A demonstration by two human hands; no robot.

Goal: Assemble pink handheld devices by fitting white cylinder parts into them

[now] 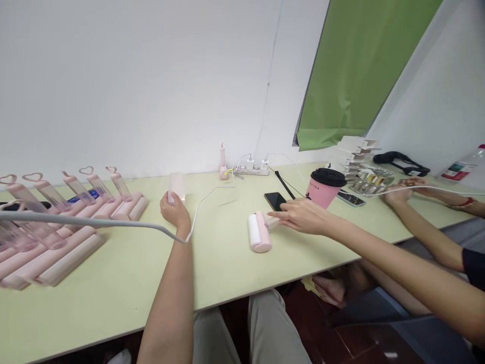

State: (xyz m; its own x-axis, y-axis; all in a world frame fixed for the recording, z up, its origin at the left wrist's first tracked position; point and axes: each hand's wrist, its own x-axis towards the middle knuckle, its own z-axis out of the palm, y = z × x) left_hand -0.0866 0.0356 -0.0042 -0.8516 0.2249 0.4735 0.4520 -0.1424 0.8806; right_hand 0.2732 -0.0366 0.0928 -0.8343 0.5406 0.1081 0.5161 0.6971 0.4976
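Left hand (175,210) gripping a translucent case (177,183); right hand (303,215) outstretched at a pink-and-white roller (259,233) on the desk (220,268); right-hand grip indeterminable.

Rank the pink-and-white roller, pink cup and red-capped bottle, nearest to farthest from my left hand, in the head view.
1. Roller: right of your left hand.
2. Cup: farther right.
3. Bottle: at the picture's right edge.

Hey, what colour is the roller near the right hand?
The roller is pale pink with a white section, best seen in the head view.
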